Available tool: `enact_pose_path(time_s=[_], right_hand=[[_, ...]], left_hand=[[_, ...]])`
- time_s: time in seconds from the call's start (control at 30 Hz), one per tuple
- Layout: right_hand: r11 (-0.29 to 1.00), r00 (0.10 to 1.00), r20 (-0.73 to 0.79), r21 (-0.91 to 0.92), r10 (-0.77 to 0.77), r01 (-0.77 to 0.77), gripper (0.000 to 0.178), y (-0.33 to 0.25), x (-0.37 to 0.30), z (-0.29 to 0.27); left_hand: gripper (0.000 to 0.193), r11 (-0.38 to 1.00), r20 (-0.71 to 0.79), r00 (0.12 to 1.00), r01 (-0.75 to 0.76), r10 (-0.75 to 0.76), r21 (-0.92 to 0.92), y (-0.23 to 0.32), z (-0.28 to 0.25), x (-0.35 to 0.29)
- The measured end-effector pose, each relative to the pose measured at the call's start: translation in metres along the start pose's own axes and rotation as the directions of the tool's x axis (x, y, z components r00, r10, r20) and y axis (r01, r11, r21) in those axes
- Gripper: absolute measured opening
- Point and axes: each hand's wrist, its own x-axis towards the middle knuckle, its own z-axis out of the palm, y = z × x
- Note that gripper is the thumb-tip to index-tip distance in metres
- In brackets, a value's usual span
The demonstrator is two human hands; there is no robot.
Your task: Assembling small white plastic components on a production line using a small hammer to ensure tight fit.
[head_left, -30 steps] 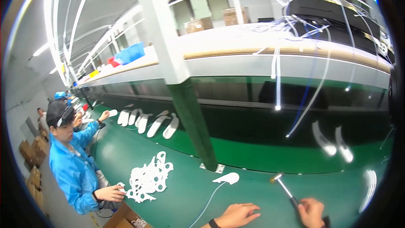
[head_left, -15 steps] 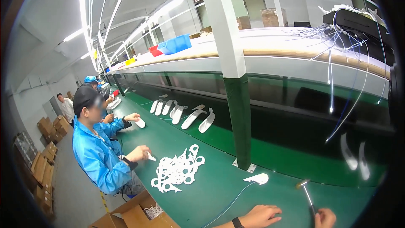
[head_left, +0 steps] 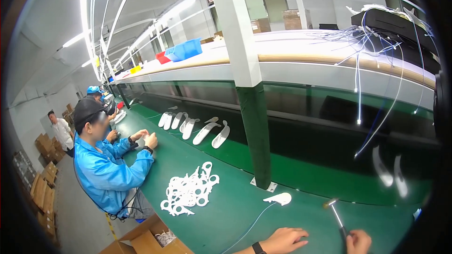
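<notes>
My left hand [head_left: 285,241] lies flat on the green table [head_left: 226,221], fingers stretched out and nothing in them. To its right, my right hand [head_left: 359,242] is closed at the end of a small hammer [head_left: 337,217] with a shiny shaft and dark handle; the hammer lies on the table, head pointing away from me. Beyond my left hand rests a white plastic piece [head_left: 281,199], rounded at one end, with a thin pale cable [head_left: 249,228] running back toward me.
Left of my hands lies a heap of white ringed plastic parts [head_left: 188,193]. A co-worker in blue [head_left: 101,160] sits beside it. A cardboard box [head_left: 150,237] stands below the table edge. White curved shells [head_left: 204,133] lie farther off, beyond a post [head_left: 254,136]. Loose cables [head_left: 360,89] hang from the shelf.
My view has turned slightly right, so the scene sits farther left. The co-worker's near hand has left the heap and joined the other hand. My hands keep about the same pose.
</notes>
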Motion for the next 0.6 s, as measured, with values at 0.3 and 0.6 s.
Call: enact_pose_path(time_s=[0.3,0.6], right_hand=[[1.000,1.000,0.004,-0.001,-0.015,0.015,0.021,0.0007,0.0011,-0.0013],[1.000,1.000,0.003,-0.011,0.001,-0.001,0.021,-0.0012,0.0018,-0.0022]], left_hand=[[0.025,1.000,0.016,1.000,0.003,-0.004,0.031,0.0044,-0.0021,0.0018],[0.026,0.999,0.012,1.000,-0.002,0.001,0.045,0.0032,-0.0007,0.0023]])
